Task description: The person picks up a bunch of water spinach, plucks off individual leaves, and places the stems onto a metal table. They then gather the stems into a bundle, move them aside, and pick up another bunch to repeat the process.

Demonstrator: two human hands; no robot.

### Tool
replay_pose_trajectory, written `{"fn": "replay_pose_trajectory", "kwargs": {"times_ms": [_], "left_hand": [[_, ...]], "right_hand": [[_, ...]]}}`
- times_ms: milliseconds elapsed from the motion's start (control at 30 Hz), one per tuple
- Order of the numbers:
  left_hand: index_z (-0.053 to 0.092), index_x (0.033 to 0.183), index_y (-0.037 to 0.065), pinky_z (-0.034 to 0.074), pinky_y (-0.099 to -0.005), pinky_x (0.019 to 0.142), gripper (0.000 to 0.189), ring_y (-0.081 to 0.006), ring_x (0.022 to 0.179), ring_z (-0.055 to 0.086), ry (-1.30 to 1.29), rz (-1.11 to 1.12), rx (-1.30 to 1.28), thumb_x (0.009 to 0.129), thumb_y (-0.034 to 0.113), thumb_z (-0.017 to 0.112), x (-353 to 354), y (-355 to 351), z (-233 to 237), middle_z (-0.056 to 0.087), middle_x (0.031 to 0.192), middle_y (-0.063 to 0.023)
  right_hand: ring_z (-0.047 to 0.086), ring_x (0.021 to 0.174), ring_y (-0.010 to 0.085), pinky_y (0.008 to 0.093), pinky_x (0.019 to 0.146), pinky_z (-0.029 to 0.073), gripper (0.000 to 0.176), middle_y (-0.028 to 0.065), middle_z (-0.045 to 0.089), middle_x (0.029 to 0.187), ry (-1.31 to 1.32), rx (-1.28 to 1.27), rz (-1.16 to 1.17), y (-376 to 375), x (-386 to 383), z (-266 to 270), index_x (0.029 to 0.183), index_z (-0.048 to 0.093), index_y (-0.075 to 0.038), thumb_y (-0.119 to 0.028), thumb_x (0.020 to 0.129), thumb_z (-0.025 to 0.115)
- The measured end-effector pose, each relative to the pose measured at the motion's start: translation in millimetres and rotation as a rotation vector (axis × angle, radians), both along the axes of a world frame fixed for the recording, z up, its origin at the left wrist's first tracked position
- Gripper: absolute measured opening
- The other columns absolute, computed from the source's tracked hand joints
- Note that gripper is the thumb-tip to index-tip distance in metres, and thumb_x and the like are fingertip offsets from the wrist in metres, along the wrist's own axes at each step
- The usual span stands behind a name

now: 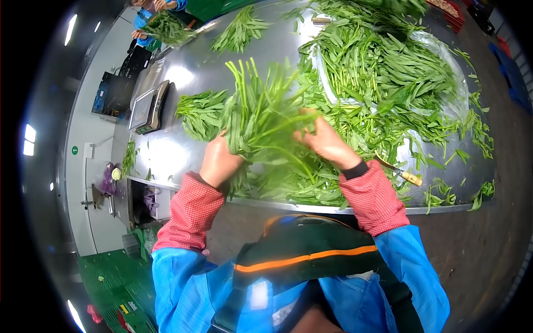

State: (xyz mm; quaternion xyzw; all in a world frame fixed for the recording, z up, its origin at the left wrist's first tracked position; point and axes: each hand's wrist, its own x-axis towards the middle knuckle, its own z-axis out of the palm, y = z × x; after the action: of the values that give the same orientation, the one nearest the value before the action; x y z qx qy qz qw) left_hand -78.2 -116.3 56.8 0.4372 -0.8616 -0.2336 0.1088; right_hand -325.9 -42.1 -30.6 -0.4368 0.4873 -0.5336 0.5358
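Observation:
My left hand (221, 160) is closed around a thick bunch of water spinach (250, 114), its cut stems pointing up and away from me. To the right, my right hand (328, 145) has its fingers bent against stems at the bunch's side; motion blurs the leaves between the hands. Loose water spinach (311, 183) covers the metal table below them. Near my right wrist lies a curved knife (411, 177) with a wooden handle. Just beyond my left hand rests a smaller bundle (201, 114).
A large heap of greens (388, 72) spreads over a clear plastic bag (458, 83) at the far right. On the left stands a weighing scale (149, 108). Another bundle (240, 30) lies farther back. Across the table, a person in blue sleeves (141, 22) holds greens.

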Motion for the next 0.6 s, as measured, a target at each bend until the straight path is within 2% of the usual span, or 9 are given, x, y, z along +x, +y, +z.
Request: {"fn": "replay_pose_trajectory", "kwargs": {"times_ms": [33, 133, 167, 233, 367, 400, 500, 533, 600], "left_hand": [[0.058, 0.117, 0.006, 0.051, -0.0376, 0.078, 0.043, -0.0373, 0.091, 0.063, -0.017, 0.021, 0.004, 0.075, 0.009, 0.067, -8.5, 4.7, 7.0, 0.066, 0.100, -0.0197], [0.057, 0.119, 0.006, 0.051, -0.0390, 0.080, 0.048, -0.0402, 0.090, 0.062, -0.038, 0.015, -0.074, 0.072, 0.003, 0.065, -18.5, 11.3, 13.7, 0.065, 0.099, -0.0197], [0.057, 0.119, 0.006, 0.051, -0.0388, 0.080, 0.049, -0.0402, 0.090, 0.062, -0.007, -0.003, -0.108, 0.071, 0.002, 0.064, -17.9, 11.0, 13.8, 0.065, 0.101, -0.0195], [0.058, 0.118, 0.006, 0.051, -0.0383, 0.081, 0.049, -0.0401, 0.090, 0.062, 0.052, -0.029, -0.178, 0.070, 0.001, 0.064, -13.7, 11.5, 13.9, 0.065, 0.103, -0.0190], [0.064, 0.110, 0.004, 0.052, -0.0362, 0.078, 0.040, -0.0348, 0.089, 0.065, -0.071, 0.118, -0.033, 0.070, 0.001, 0.064, 18.1, -4.9, -3.7, 0.066, 0.105, -0.0168], [0.065, 0.104, 0.002, 0.052, -0.0365, 0.077, 0.033, -0.0325, 0.087, 0.067, -0.044, 0.160, 0.004, 0.071, 0.003, 0.065, 17.6, -3.2, 0.7, 0.068, 0.097, -0.0174], [0.065, 0.101, 0.000, 0.052, -0.0367, 0.076, 0.029, -0.0318, 0.084, 0.068, 0.060, 0.229, -0.002, 0.072, 0.005, 0.067, 23.6, -10.5, -15.2, 0.069, 0.089, -0.0185], [0.063, 0.100, 0.000, 0.052, -0.0362, 0.076, 0.029, -0.0313, 0.086, 0.068, 0.066, 0.241, -0.018, 0.073, 0.009, 0.069, 14.4, -5.9, -6.5, 0.068, 0.092, -0.0193], [0.063, 0.101, 0.000, 0.052, -0.0358, 0.076, 0.030, -0.0314, 0.087, 0.067, 0.118, 0.239, -0.006, 0.073, 0.009, 0.069, 8.0, -5.9, -11.5, 0.068, 0.093, -0.0188]], "right_hand": [[0.061, 0.097, 0.0242, 0.0355, 0.091, 0.048, 0.056, 0.0129, 0.062, 0.112, -0.064, -0.026, 0.013, -3.4, 8.6, -0.7, 0.132, 0.043, 0.003, -0.025, 0.089, 0.064], [0.061, 0.083, 0.0171, 0.0316, 0.077, 0.051, 0.044, 0.0086, 0.065, 0.094, -0.100, 0.050, 0.032, -23.7, 7.5, -23.9, 0.124, 0.052, 0.001, -0.024, 0.090, 0.064], [0.051, 0.060, 0.0086, 0.0258, 0.057, 0.045, 0.025, -0.0011, 0.058, 0.072, -0.208, 0.184, 0.009, -22.9, -3.4, -22.3, 0.109, 0.060, -0.004, -0.021, 0.091, 0.062], [0.036, 0.047, 0.0042, 0.0218, 0.044, 0.032, 0.015, -0.0082, 0.046, 0.060, -0.824, 0.082, 0.222, -1.4, -30.7, -8.8, 0.099, 0.061, -0.008, -0.021, 0.093, 0.060], [0.034, 0.041, 0.0028, 0.0208, 0.040, 0.026, 0.012, -0.0083, 0.045, 0.056, -0.807, -0.358, 0.045, 37.1, -80.2, 8.6, 0.095, 0.053, -0.011, -0.021, 0.094, 0.059], [0.046, 0.050, 0.0045, 0.0207, 0.046, 0.036, 0.014, -0.0048, 0.057, 0.071, -0.922, -0.439, 0.263, 37.4, -93.6, -1.6, 0.100, 0.056, -0.009, -0.019, 0.093, 0.061], [0.056, 0.071, 0.0067, 0.0206, 0.061, 0.046, 0.025, 0.0010, 0.062, 0.088, 0.062, 0.052, 0.115, 22.6, -65.0, -2.6, 0.111, 0.057, -0.006, -0.020, 0.091, 0.063], [0.056, 0.090, 0.0090, 0.0224, 0.076, 0.047, 0.036, 0.0035, 0.060, 0.095, 0.330, -0.037, 0.115, 19.2, -49.9, -16.3, 0.121, 0.054, -0.004, -0.019, 0.090, 0.062], [0.054, 0.094, 0.0119, 0.0272, 0.082, 0.048, 0.044, 0.0020, 0.055, 0.108, 0.031, -0.036, 0.186, 16.0, -27.0, -3.5, 0.127, 0.049, -0.003, -0.018, 0.089, 0.064]]}}
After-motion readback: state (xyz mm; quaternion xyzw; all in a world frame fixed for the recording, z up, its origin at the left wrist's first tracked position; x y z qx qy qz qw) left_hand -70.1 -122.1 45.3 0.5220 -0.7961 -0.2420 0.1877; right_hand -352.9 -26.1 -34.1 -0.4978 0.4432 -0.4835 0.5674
